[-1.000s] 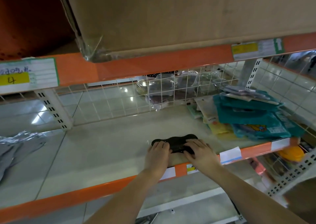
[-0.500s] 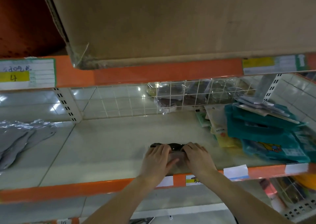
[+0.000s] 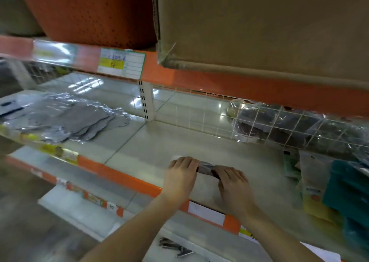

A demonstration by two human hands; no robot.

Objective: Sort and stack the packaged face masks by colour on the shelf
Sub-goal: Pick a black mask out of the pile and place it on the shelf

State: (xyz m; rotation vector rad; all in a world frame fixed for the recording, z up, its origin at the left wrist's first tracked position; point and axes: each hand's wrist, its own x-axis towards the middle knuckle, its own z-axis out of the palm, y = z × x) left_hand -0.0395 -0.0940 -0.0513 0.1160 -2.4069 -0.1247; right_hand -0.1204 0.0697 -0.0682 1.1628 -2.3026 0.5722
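Note:
A black packaged face mask [image 3: 205,169] lies near the front of the pale shelf [image 3: 151,146]; only a dark strip of it shows between my hands. My left hand [image 3: 181,175] lies over its left end and my right hand [image 3: 232,181] over its right end, fingers bent down onto the pack. A fanned pile of grey packaged masks [image 3: 79,120] lies on the shelf's left section. Teal and yellow packs [image 3: 343,189] are heaped at the right.
A white wire grid [image 3: 259,126] backs the shelf, with dark bagged goods behind it. A cardboard box [image 3: 259,26] and an orange basket [image 3: 89,12] sit on the shelf above. An orange front rail [image 3: 123,176] carries price labels. A lower shelf holds small dark items [image 3: 175,247].
The view has swung left and the grey pile is now fully in sight. Both hands have closed further over the black pack, hiding more of it.

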